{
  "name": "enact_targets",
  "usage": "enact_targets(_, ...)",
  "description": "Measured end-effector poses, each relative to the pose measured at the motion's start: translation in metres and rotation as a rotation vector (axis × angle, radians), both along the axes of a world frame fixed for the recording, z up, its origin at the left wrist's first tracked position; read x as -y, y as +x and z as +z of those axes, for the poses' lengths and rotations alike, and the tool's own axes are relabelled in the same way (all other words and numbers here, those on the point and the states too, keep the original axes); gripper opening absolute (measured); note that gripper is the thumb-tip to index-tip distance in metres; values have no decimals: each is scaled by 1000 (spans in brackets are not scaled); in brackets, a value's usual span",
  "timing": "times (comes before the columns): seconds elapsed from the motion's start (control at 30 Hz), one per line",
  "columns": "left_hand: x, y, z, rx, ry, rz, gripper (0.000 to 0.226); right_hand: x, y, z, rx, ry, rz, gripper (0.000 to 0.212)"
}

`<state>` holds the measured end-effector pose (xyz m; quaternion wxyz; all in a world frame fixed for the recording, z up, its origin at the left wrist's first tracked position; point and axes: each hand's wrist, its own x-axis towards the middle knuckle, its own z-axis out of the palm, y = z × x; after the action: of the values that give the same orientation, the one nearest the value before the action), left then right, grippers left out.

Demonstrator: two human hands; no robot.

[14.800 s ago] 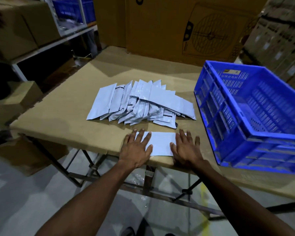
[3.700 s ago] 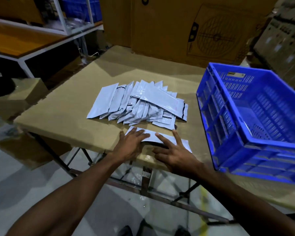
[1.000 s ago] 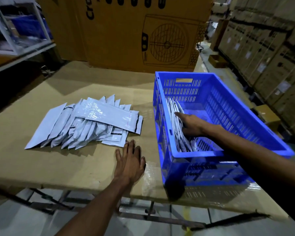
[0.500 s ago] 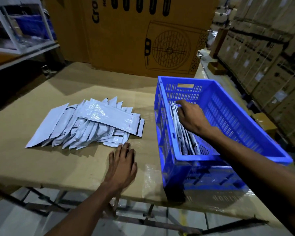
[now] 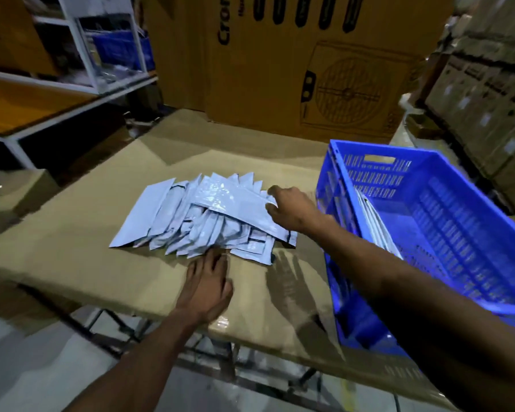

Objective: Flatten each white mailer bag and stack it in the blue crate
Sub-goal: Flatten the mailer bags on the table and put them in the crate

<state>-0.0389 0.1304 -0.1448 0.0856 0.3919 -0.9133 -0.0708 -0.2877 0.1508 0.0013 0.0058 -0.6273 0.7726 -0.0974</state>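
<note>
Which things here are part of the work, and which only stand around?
Part of the work: pile of white mailer bags; top bag, pinched by the right hand; blue crate; stacked bags inside it; left hand flat on the table.

Standing around: big cardboard box; white shelf.

bare table (image 5: 72,263) left, crate (image 5: 336,185) wall right

White mailer bags (image 5: 197,221) are lying fanned in a pile on the table. More bags (image 5: 375,224) are standing inside the blue crate (image 5: 446,215).
</note>
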Motion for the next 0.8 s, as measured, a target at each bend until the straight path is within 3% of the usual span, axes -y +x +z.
enact_targets(0.1, -1, -2, 0, 3, -16, 4, 57, 15, 10, -36, 74, 83, -62, 40)
enact_targets(0.17, 0, -2, -2, 22, -30, 3, 57, 20, 11, -65, 18, 125, -82, 43)
enact_targets(0.27, 2, -4, -4, 62, -35, -3, 58, 25, 11, -98, -100, 198, -107, 67)
enact_targets(0.33, 3, -5, -5, 59, -39, -18, 57, 28, 10, -111, -112, 203, -121, 71)
enact_targets(0.6, 4, -2, -4, 35, -53, -46, 54, 13, 14, -114, 4, 161, -29, 64)
enact_targets(0.8, -1, 2, -1, -44, -94, -66, 50, -7, 20, -107, 66, -87, -98, 24)
